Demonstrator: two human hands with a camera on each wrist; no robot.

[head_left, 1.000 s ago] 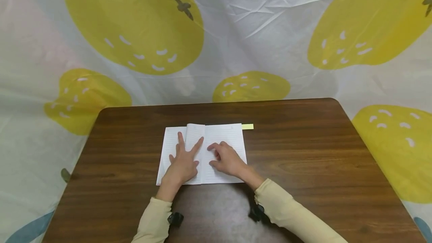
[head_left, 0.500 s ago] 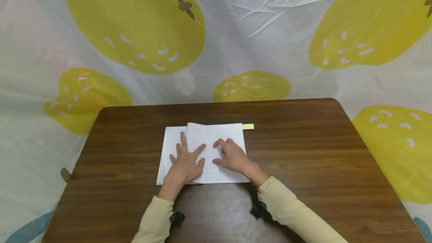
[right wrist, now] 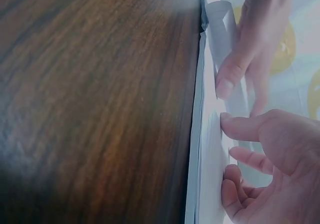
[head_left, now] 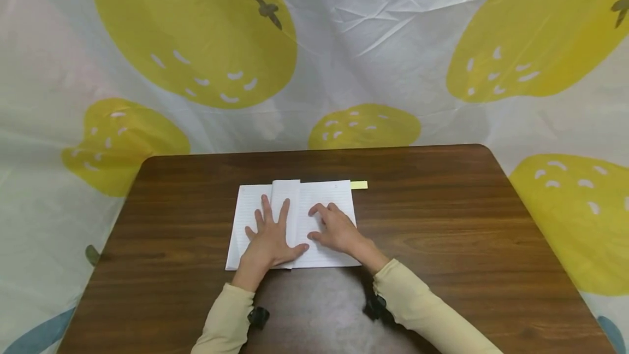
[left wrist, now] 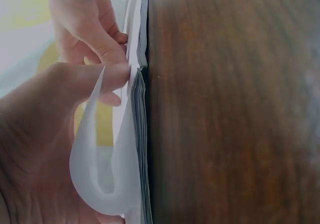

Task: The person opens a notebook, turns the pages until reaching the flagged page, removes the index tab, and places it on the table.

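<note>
- The brown wooden surface (head_left: 442,245) holds everything. Behind its far edge hangs a white cloth with big yellow fruit shapes (head_left: 196,31).
- An open lined notebook (head_left: 334,193) lies flat in the middle of the surface, a bit nearer the near edge. Its long side runs left to right, and its fold runs from the near edge to the far edge. Both hands lie right on top of it, so neither is nearer.
- The left hand (head_left: 270,236) rests flat on the left page, fingers straight and spread, not gripping. One loose page (left wrist: 95,149) curls up by its thumb, right at the fold.
- The right hand (head_left: 336,228) rests on the right page with its fingers bent a little, touching the paper and holding nothing.
- A small yellow sticky tab (head_left: 359,184) pokes out from the notebook's far right corner.
- The lines on the pages show no writing I can read, and there is no brand or label.
</note>
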